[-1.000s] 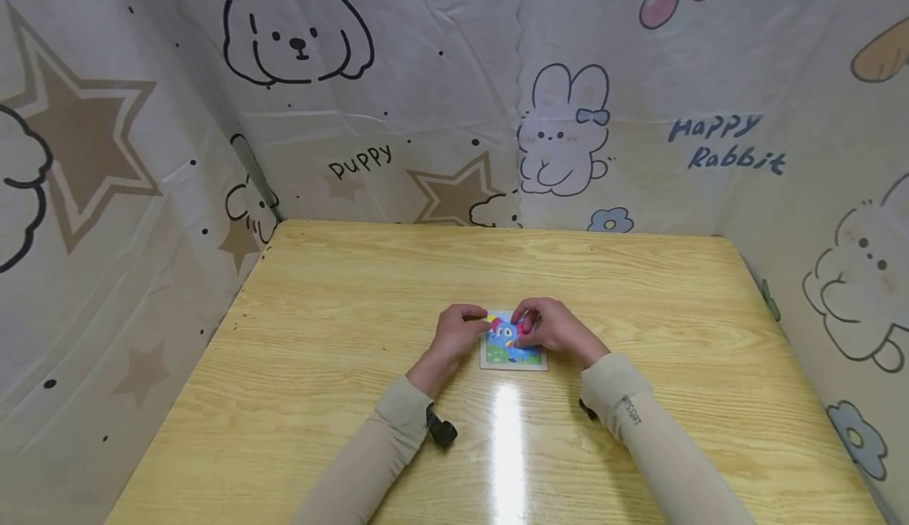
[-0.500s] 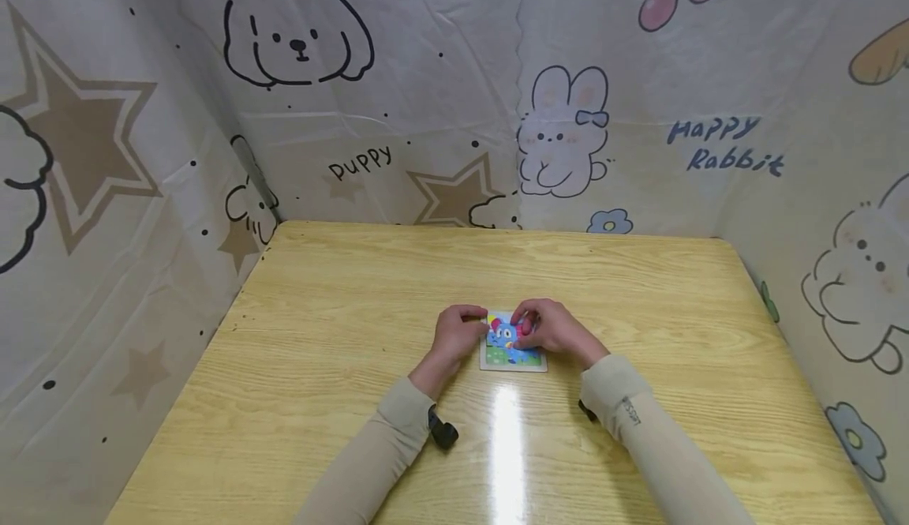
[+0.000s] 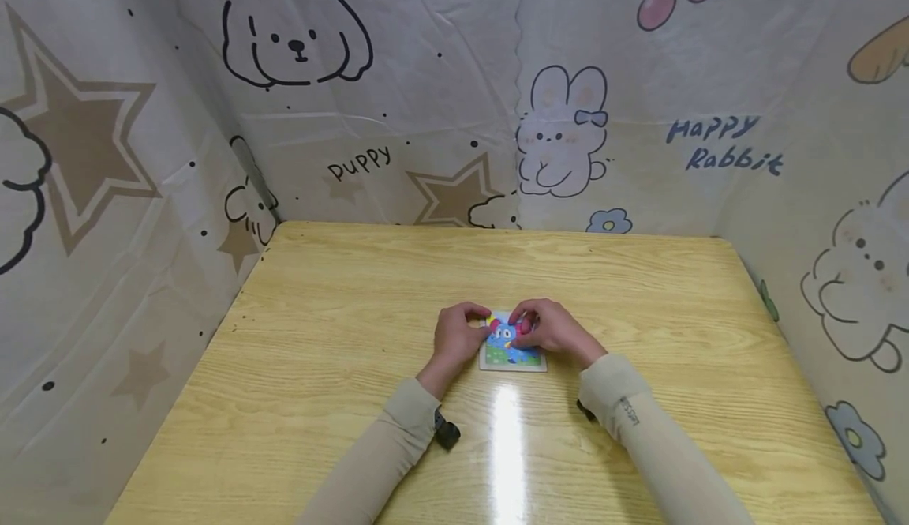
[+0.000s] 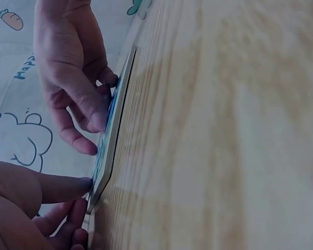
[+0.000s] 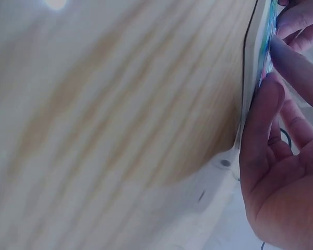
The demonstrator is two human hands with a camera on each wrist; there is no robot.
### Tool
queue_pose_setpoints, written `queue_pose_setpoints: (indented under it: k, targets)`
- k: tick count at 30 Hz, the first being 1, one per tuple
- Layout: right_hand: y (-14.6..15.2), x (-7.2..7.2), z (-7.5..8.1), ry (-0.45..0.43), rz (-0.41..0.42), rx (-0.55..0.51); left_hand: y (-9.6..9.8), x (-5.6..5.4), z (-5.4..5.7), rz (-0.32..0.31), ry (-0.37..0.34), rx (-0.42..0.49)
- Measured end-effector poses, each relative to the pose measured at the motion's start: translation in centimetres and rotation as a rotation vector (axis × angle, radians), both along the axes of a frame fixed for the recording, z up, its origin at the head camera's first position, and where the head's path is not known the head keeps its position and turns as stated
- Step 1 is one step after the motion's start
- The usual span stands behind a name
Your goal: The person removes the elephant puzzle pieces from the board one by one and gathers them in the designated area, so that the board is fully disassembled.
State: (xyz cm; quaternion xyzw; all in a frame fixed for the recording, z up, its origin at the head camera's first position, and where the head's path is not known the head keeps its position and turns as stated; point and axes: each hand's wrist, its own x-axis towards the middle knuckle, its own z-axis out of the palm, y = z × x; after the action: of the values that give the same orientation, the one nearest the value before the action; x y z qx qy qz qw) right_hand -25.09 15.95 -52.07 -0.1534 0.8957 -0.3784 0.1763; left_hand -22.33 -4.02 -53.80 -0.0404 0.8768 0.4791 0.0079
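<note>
A small square picture puzzle [image 3: 513,358] lies flat on the table, with a blue cartoon animal with pink ears and a green ground inside a pale border. My left hand [image 3: 458,342] pinches its left edge near the upper corner; in the left wrist view the thumb [image 4: 75,186] lies over the edge and the other fingers curl beside it. From the right, my right hand [image 3: 557,329] touches the picture, its thumb and index finger curved and spread apart. Whether a piece is pinched between them is hidden. In the right wrist view both fingertips meet the board's face [image 5: 263,60].
A wood-grain table [image 3: 355,399] carries the puzzle and reflects a bright strip of light in front of it. Cartoon-printed curtains [image 3: 426,51] close in the back and both sides. A black strapped device [image 3: 446,432] sits at the left wrist.
The left hand has shifted slightly to the right, its thumb and wrist turning a little. The right hand stays almost in place on the picture, and the puzzle has not visibly moved.
</note>
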Motion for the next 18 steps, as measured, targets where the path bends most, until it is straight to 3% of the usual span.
queue_pose_setpoints:
  k: [7, 12, 18]
  targets:
    - [-1.4, 0.4, 0.4, 0.048, -0.095, 0.134, -0.3, -0.4, 0.3, -0.006, -0.036, 0.075]
    - [-2.2, 0.6, 0.4, 0.075, -0.113, 0.212, -0.5, -0.6, 0.6, -0.012, -0.073, 0.148]
    - [-2.2, 0.4, 0.3, 0.072, -0.115, 0.215, -0.9, -0.7, 0.8, -0.073, -0.085, 0.108]
